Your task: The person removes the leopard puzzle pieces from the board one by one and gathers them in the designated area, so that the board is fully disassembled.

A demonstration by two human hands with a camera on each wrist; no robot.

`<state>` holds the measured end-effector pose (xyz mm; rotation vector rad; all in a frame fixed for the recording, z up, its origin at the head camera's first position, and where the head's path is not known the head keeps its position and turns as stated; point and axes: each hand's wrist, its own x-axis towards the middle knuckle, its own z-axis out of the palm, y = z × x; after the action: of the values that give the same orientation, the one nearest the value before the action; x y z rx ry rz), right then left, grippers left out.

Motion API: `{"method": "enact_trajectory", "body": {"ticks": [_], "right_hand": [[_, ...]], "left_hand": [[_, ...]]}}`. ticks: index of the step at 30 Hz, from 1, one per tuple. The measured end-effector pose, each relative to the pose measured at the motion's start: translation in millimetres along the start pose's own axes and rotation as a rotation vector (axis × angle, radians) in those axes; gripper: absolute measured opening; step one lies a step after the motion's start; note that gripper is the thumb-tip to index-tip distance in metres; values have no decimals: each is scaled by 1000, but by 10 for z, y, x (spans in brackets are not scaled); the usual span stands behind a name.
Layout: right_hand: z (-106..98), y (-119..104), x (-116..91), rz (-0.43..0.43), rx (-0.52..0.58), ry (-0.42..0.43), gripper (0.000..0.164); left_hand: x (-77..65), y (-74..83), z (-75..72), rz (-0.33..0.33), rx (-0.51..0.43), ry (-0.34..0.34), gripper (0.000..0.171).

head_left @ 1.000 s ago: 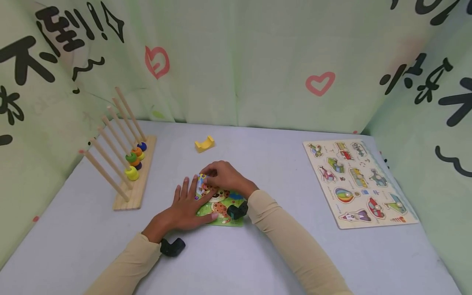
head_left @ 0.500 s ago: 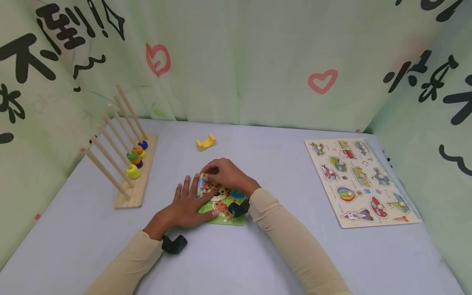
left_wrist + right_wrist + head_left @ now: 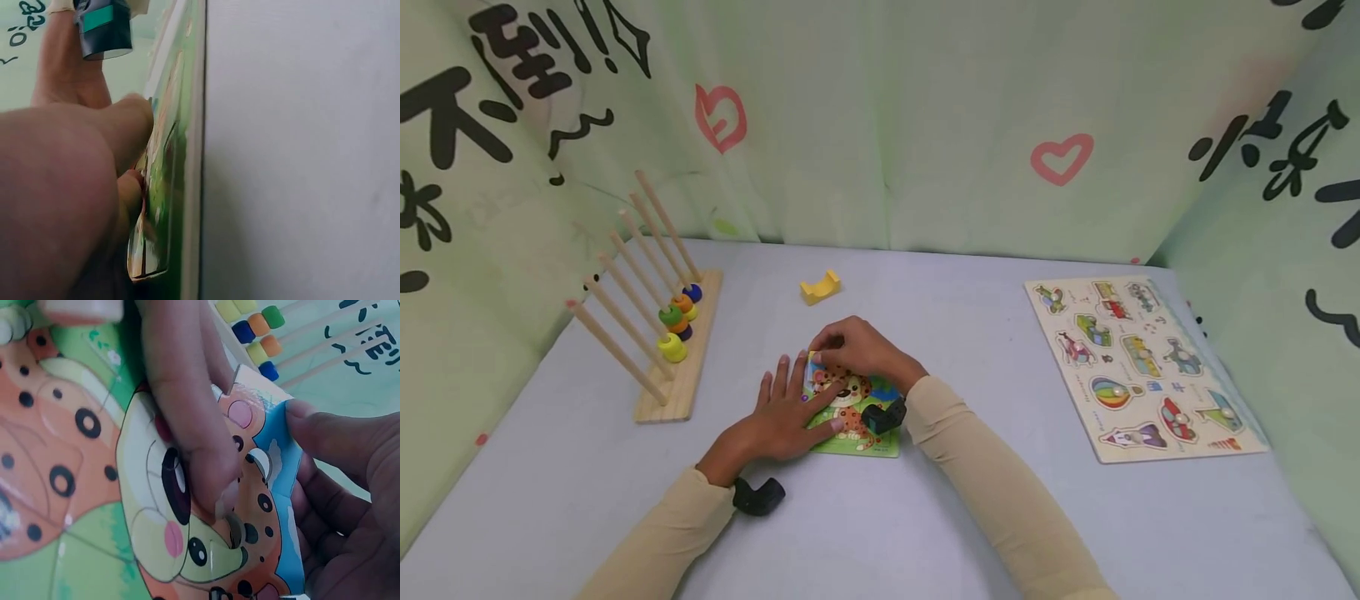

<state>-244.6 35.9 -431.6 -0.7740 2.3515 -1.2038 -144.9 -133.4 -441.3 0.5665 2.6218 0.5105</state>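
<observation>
A jigsaw puzzle (image 3: 853,447) with a spotted leopard on green ground lies on the table in front of the person. The left hand (image 3: 784,427) rests on its left side with fingers spread, the index finger and thumb pressing the leopard picture. At the top left of the puzzle the right hand (image 3: 863,348) pinches a puzzle piece (image 3: 256,506) showing part of the leopard's head and a blue edge. In the right wrist view, the thumb is on the piece's face and the other fingers are behind it. Slight raised edges show between pieces there. The left wrist view sees the puzzle edge-on.
A wooden peg stand (image 3: 688,367) with several coloured rings stands at the left. Beyond the hands lies a yellow curved block (image 3: 821,288). A wooden picture board (image 3: 1108,417) lies at the right. Patterned cloth walls (image 3: 880,125) enclose the table (image 3: 940,533).
The head view has shifted slightly, so things appear a little further right. Both hands stay at the puzzle in nearly the same pose, the right one still at its top left corner.
</observation>
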Motion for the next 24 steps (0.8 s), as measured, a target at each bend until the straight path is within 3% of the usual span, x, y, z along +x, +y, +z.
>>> {"method": "enact_trajectory", "body": {"ticks": [6, 14, 24], "right_hand": [[37, 28, 10, 8, 45, 4, 16], [55, 85, -9, 34, 86, 43, 17], [-6, -24, 5, 32, 77, 40, 14]], "left_hand": [[2, -6, 28, -13, -14, 8, 63], [19, -44, 126, 25, 14, 84, 77], [13, 11, 32, -10, 34, 27, 77]]}}
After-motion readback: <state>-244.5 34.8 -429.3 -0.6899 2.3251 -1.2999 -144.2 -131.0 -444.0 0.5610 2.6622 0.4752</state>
